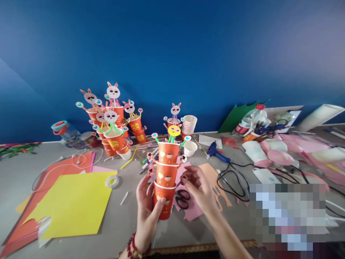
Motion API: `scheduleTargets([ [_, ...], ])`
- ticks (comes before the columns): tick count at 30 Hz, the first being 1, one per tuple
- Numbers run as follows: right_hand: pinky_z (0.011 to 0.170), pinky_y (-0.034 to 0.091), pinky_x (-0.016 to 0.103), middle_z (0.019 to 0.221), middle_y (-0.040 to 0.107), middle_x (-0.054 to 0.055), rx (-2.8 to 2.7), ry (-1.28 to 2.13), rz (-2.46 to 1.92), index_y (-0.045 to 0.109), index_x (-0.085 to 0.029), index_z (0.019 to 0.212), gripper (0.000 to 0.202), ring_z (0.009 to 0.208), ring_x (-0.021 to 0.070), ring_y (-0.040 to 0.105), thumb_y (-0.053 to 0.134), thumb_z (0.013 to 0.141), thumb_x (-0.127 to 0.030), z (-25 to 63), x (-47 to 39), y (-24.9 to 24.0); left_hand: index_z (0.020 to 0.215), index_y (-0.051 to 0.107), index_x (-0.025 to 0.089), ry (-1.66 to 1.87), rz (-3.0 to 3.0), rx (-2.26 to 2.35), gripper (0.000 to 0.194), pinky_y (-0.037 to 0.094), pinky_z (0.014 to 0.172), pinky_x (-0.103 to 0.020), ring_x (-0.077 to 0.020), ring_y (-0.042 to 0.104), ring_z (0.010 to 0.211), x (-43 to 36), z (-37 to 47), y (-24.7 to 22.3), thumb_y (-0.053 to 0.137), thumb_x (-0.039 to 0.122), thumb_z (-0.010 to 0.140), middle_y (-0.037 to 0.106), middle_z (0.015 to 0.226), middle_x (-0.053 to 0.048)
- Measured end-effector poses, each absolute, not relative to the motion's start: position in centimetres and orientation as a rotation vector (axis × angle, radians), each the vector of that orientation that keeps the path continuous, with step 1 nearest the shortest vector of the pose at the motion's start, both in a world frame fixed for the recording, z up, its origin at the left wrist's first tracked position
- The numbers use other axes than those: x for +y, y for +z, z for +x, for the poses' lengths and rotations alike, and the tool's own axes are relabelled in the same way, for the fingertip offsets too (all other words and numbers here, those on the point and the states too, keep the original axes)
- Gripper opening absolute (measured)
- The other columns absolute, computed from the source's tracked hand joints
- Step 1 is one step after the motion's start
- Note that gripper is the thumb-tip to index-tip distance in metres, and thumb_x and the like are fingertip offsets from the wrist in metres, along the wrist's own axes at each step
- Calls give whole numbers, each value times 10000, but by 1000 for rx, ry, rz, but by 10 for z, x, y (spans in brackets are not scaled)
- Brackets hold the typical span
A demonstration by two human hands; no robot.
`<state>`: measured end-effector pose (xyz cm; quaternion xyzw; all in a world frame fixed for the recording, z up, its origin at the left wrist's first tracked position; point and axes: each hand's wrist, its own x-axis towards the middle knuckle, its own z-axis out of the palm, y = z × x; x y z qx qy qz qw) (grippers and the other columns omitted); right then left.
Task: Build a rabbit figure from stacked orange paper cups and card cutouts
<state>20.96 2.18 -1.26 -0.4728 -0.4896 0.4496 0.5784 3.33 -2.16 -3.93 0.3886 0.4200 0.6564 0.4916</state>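
Observation:
My left hand (147,203) is wrapped round the lowest cup of a stack of red paper cups (168,172), holding it upright above the table. On top sits a yellow paper rabbit face (174,131) with green arms ending in round paper discs. More small discs with dark hearts stick out at the sides of the lower cups. My right hand (198,187) is beside the stack, thumb and fingers closed on a small paper disc (184,177) at the end of a purple arm. Its fingers partly hide the disc.
Behind stand several finished-looking rabbit cup stacks (113,133) and nested white cups (189,124). Yellow paper (78,205) lies left, beside a tape roll (111,181). Black-handled scissors (182,199) rest on pink paper. A blue glue gun (217,153) trails its cable at right.

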Motion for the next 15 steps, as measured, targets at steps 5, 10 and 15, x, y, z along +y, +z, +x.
scheduleTargets([
  [5, 545, 504, 241, 701, 638, -6, -1003, 1371, -1004, 636, -192, 819, 313, 569, 124, 596, 771, 807, -475, 201, 17, -14, 1416, 403, 352, 1609, 955, 996, 665, 522, 1027, -406, -334, 449, 1392, -25, 33, -37, 733, 313, 840, 349, 1577, -110],
  [10, 492, 458, 212, 660, 629, -20, -820, 1469, -927, 643, -183, 746, 342, 504, 87, 531, 858, 713, -447, 194, 18, -18, 1430, 398, 353, 1625, 950, 999, 689, 511, 1038, -422, -349, 418, 1412, -25, 33, -35, 739, 313, 834, 306, 1603, -108],
  [15, 549, 480, 213, 676, 650, -1, -813, 1454, -884, 659, -187, 702, 337, 593, 112, 568, 881, 681, -440, 195, 20, -12, 1444, 388, 343, 1630, 956, 956, 703, 520, 1027, -412, -347, 432, 1402, -24, 33, -35, 737, 289, 835, 333, 1588, -119],
])
